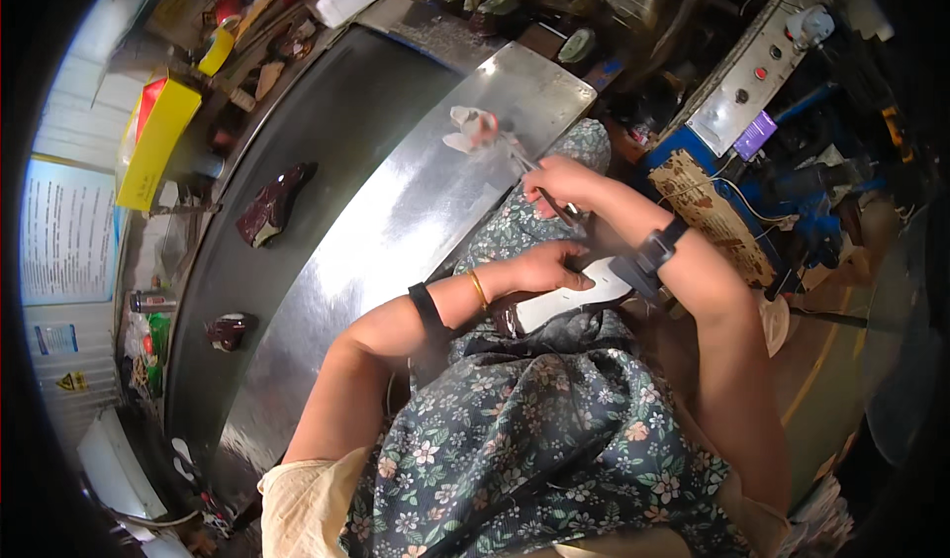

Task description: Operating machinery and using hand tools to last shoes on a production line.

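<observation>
A shoe (579, 299) lies bottom up across my lap, its long white underside facing me and a dark red upper showing at its left end. My left hand (544, 267) grips it from above, thumb pressed on the white face. Beyond it, my right hand (562, 184) is closed round a long thin tool (522, 160) with a pale metallic far end; its exact kind is unclear. That far end points at a crumpled-looking white and pink object (474, 130) on the shiny metal tabletop (396, 192). I cannot tell whether they touch.
Left of the metal top runs a dark conveyor belt (327, 93) carrying a dark red shoe (272, 205) and another dark red shoe piece (230, 330). A yellow box (158, 142) stands beyond it. A machine with a control panel (757, 73) is at the right.
</observation>
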The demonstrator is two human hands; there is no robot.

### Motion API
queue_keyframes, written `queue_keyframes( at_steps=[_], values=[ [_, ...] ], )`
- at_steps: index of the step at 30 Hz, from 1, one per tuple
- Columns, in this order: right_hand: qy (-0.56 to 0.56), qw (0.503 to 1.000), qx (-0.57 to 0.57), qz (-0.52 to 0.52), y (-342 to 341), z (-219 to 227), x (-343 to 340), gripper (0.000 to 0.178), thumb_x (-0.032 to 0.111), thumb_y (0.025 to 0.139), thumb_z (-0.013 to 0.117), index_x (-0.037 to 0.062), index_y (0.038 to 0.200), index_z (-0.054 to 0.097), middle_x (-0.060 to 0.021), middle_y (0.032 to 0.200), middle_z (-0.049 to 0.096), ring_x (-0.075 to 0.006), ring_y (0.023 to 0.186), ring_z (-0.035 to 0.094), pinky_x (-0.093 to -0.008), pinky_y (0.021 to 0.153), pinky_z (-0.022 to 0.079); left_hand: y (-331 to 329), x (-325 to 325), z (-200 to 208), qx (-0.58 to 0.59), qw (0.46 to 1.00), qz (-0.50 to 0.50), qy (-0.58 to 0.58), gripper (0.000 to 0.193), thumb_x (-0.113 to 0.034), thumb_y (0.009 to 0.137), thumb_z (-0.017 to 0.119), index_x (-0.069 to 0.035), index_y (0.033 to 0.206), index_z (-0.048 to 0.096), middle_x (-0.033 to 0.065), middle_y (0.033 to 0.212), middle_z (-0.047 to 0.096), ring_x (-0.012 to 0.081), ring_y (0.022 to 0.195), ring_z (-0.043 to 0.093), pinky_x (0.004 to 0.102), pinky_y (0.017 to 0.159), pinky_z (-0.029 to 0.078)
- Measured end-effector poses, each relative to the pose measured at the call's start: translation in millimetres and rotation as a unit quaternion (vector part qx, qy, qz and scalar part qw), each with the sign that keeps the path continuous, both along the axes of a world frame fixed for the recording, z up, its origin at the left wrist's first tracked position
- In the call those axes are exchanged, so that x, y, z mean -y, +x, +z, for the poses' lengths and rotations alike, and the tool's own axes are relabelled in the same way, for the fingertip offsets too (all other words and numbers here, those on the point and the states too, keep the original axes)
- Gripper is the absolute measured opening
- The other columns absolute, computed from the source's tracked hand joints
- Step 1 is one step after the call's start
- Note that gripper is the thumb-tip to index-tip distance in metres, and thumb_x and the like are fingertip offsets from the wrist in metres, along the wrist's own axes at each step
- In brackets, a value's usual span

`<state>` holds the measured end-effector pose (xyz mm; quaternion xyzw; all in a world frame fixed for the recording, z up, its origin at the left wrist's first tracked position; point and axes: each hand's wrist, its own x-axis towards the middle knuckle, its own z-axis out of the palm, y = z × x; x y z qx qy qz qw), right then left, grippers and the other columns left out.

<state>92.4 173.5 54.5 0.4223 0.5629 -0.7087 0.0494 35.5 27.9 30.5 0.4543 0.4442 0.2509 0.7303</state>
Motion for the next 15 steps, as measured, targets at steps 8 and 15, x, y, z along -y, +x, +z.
queue_keyframes(
  at_steps=[8,15],
  values=[
    [0.024,0.988,-0.153,-0.019,117,49,8,0.031,0.023,0.098,0.056,0.0042,0.122,0.061,-0.0002,0.107,0.06,-0.0073,0.093,0.053,-0.0265,0.079,0.045,-5,-14,-4,-0.074,0.995,-0.061,-0.019,0.063,-0.023,0.082,0.077,0.005,0.132,0.05,0.009,0.113,0.065,0.0138,0.102,0.058,0.0287,0.091,0.046],
    [0.012,0.998,-0.003,-0.064,243,82,101,0.029,0.029,0.102,0.05,0.0024,0.107,0.06,-0.0032,0.097,0.063,-0.011,0.092,0.059,-0.027,0.084,0.048,6,-19,0,-0.055,0.995,-0.074,-0.043,0.058,-0.025,0.08,0.078,0.001,0.127,0.056,0.0085,0.103,0.067,0.0148,0.091,0.061,0.0295,0.081,0.049]
  ],
)
